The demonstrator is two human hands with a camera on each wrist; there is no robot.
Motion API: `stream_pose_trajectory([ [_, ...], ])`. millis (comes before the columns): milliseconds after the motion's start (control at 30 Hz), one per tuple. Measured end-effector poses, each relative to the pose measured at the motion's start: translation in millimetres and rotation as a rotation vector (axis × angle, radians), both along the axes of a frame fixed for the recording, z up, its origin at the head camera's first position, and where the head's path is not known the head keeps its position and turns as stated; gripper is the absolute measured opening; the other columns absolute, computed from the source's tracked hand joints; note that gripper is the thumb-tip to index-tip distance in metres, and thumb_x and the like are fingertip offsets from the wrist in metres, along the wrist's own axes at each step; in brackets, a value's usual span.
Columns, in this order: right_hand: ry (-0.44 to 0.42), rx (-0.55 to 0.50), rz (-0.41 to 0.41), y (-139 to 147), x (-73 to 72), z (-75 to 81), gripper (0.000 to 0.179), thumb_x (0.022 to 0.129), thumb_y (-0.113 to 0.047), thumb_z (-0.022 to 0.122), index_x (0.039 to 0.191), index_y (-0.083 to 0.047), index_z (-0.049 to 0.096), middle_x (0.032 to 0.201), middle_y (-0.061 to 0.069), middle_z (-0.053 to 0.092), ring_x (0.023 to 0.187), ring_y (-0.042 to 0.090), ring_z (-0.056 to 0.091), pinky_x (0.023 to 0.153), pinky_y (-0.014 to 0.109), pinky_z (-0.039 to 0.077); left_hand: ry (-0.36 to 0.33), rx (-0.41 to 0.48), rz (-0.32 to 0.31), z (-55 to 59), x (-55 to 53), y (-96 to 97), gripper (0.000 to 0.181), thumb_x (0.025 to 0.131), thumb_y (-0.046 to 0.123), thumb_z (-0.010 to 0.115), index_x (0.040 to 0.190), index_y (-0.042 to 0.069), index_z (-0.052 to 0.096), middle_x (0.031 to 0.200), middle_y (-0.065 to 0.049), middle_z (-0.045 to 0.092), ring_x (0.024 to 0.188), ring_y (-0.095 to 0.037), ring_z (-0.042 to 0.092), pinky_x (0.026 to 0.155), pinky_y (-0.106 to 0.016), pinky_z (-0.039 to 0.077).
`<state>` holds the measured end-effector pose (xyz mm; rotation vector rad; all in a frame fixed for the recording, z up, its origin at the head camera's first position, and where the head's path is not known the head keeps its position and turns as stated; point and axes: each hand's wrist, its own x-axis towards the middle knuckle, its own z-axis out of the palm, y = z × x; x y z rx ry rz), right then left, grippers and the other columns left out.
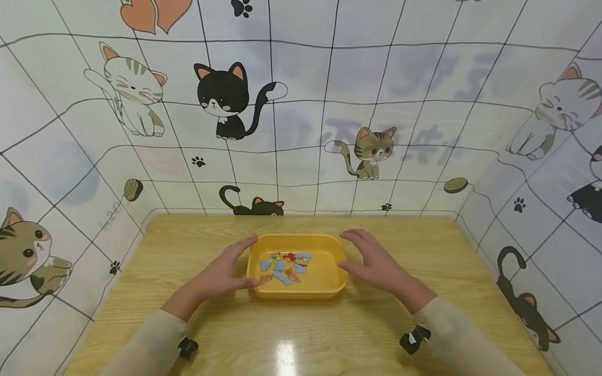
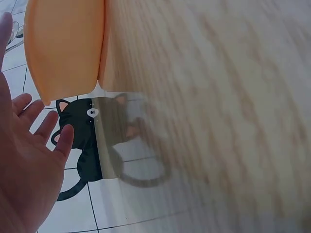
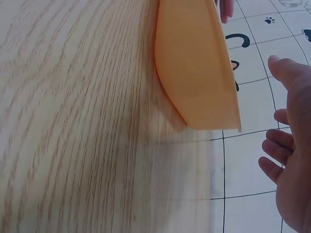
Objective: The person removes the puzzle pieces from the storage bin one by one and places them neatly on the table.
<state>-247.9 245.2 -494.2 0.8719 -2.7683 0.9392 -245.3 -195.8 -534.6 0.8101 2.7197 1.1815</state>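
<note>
A yellow rectangular tray [image 1: 325, 270] with rounded corners sits on the wooden table. Several flat, light-blue pieces [image 1: 281, 277] with red, orange and yellow print lie in its left and middle part. At the tray's left side is my left hand [image 1: 218, 275], its fingers loosely spread and its fingertips close to the rim. My right hand [image 1: 380, 265] is at the opposite side, thumb near the right rim. Both wrist views show the hands holding nothing beside the tray's outer wall [image 3: 194, 73]; whether any fingertip touches it I cannot tell.
The light wood table [image 1: 234, 342] reaches back to a tiled-pattern wall covering [image 1: 303, 126] printed with cartoon cats, which also rises on the left and right. Small black devices [image 1: 414, 339] hang at both sleeves.
</note>
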Motion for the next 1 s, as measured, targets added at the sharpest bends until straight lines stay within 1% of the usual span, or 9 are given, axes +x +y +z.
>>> stream_pose_trajectory([
  [167, 0.027, 0.008, 0.038, -11, -1.1, 0.7, 0.069, 0.1, -0.036, 0.085, 0.154, -0.002, 0.059, 0.154, 0.014, 0.057, 0.144, 0.036, 0.053, 0.121, 0.059, 0.046, -0.037, 0.012, -0.005, -1.9, -2.3, -1.6, 0.107, 0.089, 0.033, 0.097, 0.174, 0.017, 0.035, 0.179, -0.006, 0.034, 0.165, -0.041, 0.028, 0.128, -0.067, 0.032],
  [300, 0.043, 0.025, 0.055, -22, -1.3, 3.5, 0.061, 0.1, -0.033, 0.084, 0.147, 0.0, 0.063, 0.149, 0.016, 0.061, 0.139, 0.036, 0.057, 0.118, 0.059, 0.048, -0.058, 0.02, -0.01, -4.2, -4.4, -3.3, 0.109, 0.087, 0.037, 0.098, 0.175, 0.02, 0.035, 0.18, -0.002, 0.033, 0.166, -0.036, 0.028, 0.128, -0.063, 0.034],
  [400, 0.042, 0.037, 0.068, -33, -2.8, 3.9, 0.053, 0.102, -0.031, 0.082, 0.141, 0.001, 0.066, 0.142, 0.015, 0.065, 0.134, 0.035, 0.06, 0.115, 0.058, 0.051, -0.069, 0.032, -0.011, -5.6, -5.0, -4.0, 0.11, 0.087, 0.037, 0.098, 0.174, 0.02, 0.035, 0.18, -0.001, 0.033, 0.165, -0.035, 0.029, 0.128, -0.062, 0.034],
  [533, 0.013, 0.07, 0.098, -48, -7.0, 2.0, 0.047, 0.102, -0.027, 0.081, 0.138, -0.001, 0.068, 0.136, 0.012, 0.066, 0.129, 0.031, 0.062, 0.114, 0.054, 0.052, -0.087, 0.043, -0.001, -6.2, -4.2, -3.6, 0.109, 0.087, 0.034, 0.099, 0.175, 0.021, 0.035, 0.18, 0.0, 0.033, 0.165, -0.035, 0.029, 0.129, -0.064, 0.032],
  [600, -0.016, 0.094, 0.116, -57, -8.9, 1.8, 0.046, 0.102, -0.024, 0.082, 0.139, -0.001, 0.068, 0.135, 0.012, 0.067, 0.127, 0.03, 0.063, 0.112, 0.053, 0.053, -0.088, 0.042, 0.004, -6.9, -3.6, -3.4, 0.108, 0.087, 0.033, 0.098, 0.175, 0.021, 0.035, 0.18, -0.001, 0.033, 0.165, -0.037, 0.029, 0.129, -0.066, 0.031],
  [800, -0.096, 0.184, 0.169, -78, -14.2, -1.7, 0.043, 0.102, -0.017, 0.082, 0.139, 0.0, 0.069, 0.136, 0.014, 0.068, 0.12, 0.031, 0.067, 0.103, 0.05, 0.059, -0.07, 0.022, 0.009, -7.9, -3.8, -3.5, 0.108, 0.087, 0.034, 0.098, 0.175, 0.023, 0.035, 0.18, 0.0, 0.033, 0.165, -0.037, 0.029, 0.13, -0.067, 0.027],
  [1000, -0.147, 0.235, 0.182, -94, -18.2, -8.4, 0.04, 0.101, -0.015, 0.08, 0.138, -0.003, 0.072, 0.135, 0.013, 0.069, 0.118, 0.031, 0.068, 0.1, 0.048, 0.059, -0.059, 0.008, 0.008, -8.1, -5.6, -3.9, 0.109, 0.086, 0.037, 0.098, 0.175, 0.025, 0.036, 0.18, 0.001, 0.034, 0.165, -0.037, 0.029, 0.13, -0.067, 0.026],
])
